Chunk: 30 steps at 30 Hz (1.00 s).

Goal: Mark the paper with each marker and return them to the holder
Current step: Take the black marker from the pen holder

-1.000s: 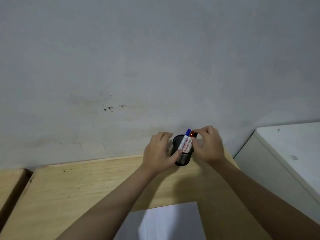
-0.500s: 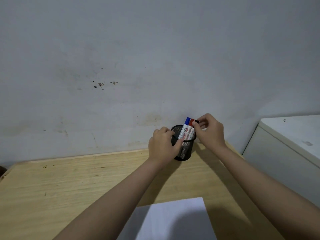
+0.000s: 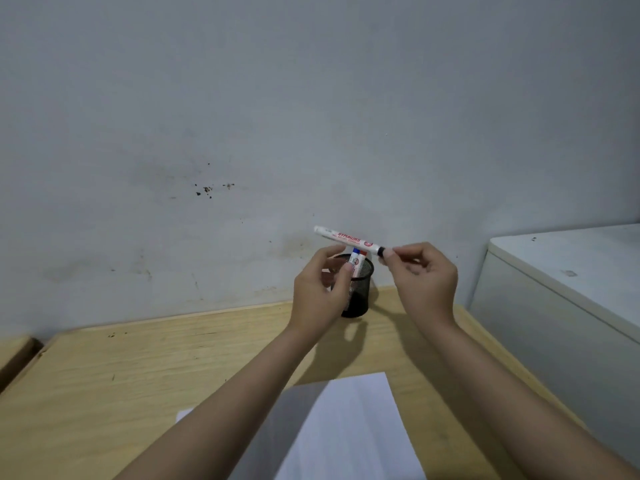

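A black mesh holder [image 3: 360, 289] stands at the back of the wooden desk [image 3: 138, 368], against the wall. Two markers, one blue-capped [image 3: 354, 260] and one red-capped [image 3: 362, 255], stick up out of it. My right hand [image 3: 422, 278] pinches the black-capped end of a white marker [image 3: 346, 238], which lies nearly level in the air above the holder. My left hand [image 3: 320, 292] curls around the holder's left side, thumb on the markers inside. A white sheet of paper [image 3: 349, 427] lies on the desk near me, partly under my forearms.
A white cabinet [image 3: 568, 289] stands to the right of the desk, its top higher than the desk. A grey stained wall [image 3: 311, 116] rises directly behind the holder. A second wooden surface [image 3: 14, 351] shows at the far left across a gap.
My right hand has pulled the black-capped marker up out of the holder and turned it nearly level. My left hand has stayed at the holder. The camera has tilted downward.
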Tool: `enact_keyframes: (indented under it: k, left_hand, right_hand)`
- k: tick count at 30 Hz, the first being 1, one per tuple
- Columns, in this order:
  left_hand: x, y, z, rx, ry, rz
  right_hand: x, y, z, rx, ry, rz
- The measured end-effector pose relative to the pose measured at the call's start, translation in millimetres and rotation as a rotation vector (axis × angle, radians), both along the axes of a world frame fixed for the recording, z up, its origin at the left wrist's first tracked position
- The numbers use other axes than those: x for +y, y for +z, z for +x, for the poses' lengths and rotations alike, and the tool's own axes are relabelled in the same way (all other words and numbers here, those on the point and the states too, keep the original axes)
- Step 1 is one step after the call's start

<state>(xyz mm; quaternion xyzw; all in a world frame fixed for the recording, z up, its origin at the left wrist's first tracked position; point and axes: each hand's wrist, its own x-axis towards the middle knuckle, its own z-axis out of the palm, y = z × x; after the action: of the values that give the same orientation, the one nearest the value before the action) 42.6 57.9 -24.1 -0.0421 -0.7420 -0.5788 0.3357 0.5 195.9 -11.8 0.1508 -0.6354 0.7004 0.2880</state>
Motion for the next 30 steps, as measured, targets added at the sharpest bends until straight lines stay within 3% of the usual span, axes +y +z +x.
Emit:
enact_keyframes:
  k: [4,9,14,21,30]
  left_hand:
    - [4,9,13,-0.011,0.008,0.211]
    - [-6,14,26,0.008,0.056,0.235]
    - [-17,21,40,-0.01,0.051,0.166]
    - [-19,22,56,-0.088,0.043,-0.077]
    - [-44,8,74,-0.165,0.141,-0.202]
  right_hand:
    - [-11,-26,28,-0.106,0.164,-0.064]
    - [-17,-33,45,-0.122,0.331,0.01]
    - [-20,-17,45,-0.142,0.335,0.022]
    - [-35,4,42,-0.233,0.321,0.108]
    - [-39,3,44,-0.32,0.341,-0.056]
